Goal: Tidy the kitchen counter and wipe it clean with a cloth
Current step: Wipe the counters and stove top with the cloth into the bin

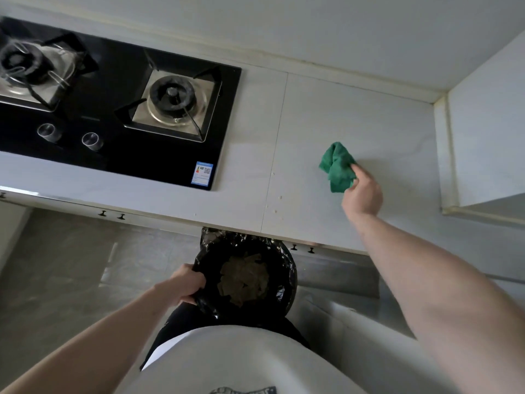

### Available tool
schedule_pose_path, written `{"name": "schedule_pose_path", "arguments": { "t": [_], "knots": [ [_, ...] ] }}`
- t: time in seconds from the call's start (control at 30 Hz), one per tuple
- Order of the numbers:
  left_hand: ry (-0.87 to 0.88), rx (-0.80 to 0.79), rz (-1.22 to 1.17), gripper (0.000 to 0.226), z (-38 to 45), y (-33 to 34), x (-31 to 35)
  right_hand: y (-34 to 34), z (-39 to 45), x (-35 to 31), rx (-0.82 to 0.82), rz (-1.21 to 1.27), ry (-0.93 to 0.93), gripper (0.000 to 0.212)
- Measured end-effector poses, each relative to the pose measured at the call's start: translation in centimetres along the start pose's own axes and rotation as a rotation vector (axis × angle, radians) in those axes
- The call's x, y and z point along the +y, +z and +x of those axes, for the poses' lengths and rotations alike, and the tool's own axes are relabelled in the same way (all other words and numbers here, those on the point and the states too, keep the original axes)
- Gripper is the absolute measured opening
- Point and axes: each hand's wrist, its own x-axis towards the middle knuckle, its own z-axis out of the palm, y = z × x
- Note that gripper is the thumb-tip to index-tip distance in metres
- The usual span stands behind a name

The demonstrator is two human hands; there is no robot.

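Head view. Right hand (pixel 362 191), at 3 o'clock: fingers pinch bunched green cloth (pixel 338 167) on white counter (pixel 255 180). Left hand (pixel 187 284), at 6 o'clock: fingers curl over rim of black-lined bin (pixel 247 275) below counter edge. Hob (pixel 113 109), at 10 o'clock. Crumbs (pixel 274 203) near the front edge.

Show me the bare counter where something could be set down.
The widest bare patch lies between the hob and the green cloth, back to the wall. Another runs behind the cloth towards the right corner. Crumbs dot the front edge above the bin.
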Motion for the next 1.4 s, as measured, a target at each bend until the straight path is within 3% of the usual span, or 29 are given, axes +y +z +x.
{"name": "schedule_pose_path", "arguments": {
  "t": [0.13,0.23,0.33,0.43,0.6,0.87,0.97,1.07,1.2,1.4],
  "knots": [
    [0.003,-0.004,-0.010,0.025,0.5,0.5,0.0,-1.9,2.9,4.2,-0.003,-0.066,0.122,0.053],
    [0.008,-0.009,-0.011,0.024,0.8,0.7,0.0,-1.2,2.8,6.7,-0.152,-0.148,0.206,0.048],
    [0.012,-0.021,-0.021,0.025,1.2,0.6,0.0,-0.2,2.2,6.9,-0.257,-0.194,0.308,0.055],
    [0.012,-0.031,-0.031,0.026,1.1,0.7,0.0,0.2,1.9,5.7,-0.227,-0.190,0.394,0.061],
    [0.007,-0.044,-0.041,0.027,0.4,0.7,0.2,1.8,-1.3,3.2,-0.177,-0.205,0.392,0.042],
    [0.008,0.003,-0.023,0.024,0.0,0.5,0.2,3.3,-5.2,0.5,-0.148,-0.196,0.137,0.017],
    [0.015,0.012,-0.013,0.024,0.1,0.5,0.2,1.7,-2.2,2.4,-0.006,-0.123,0.110,0.021],
    [0.016,0.008,-0.021,0.025,0.3,0.7,0.2,-0.6,2.2,4.5,0.146,-0.098,0.216,0.025],
    [0.007,0.013,-0.039,0.024,0.5,1.0,0.2,-3.2,7.3,8.3,0.228,-0.080,0.369,0.028],
    [-0.014,0.020,-0.059,0.023,0.5,1.6,0.3,-2.4,9.0,12.6,0.024,-0.068,0.483,0.030]
  ]
}}
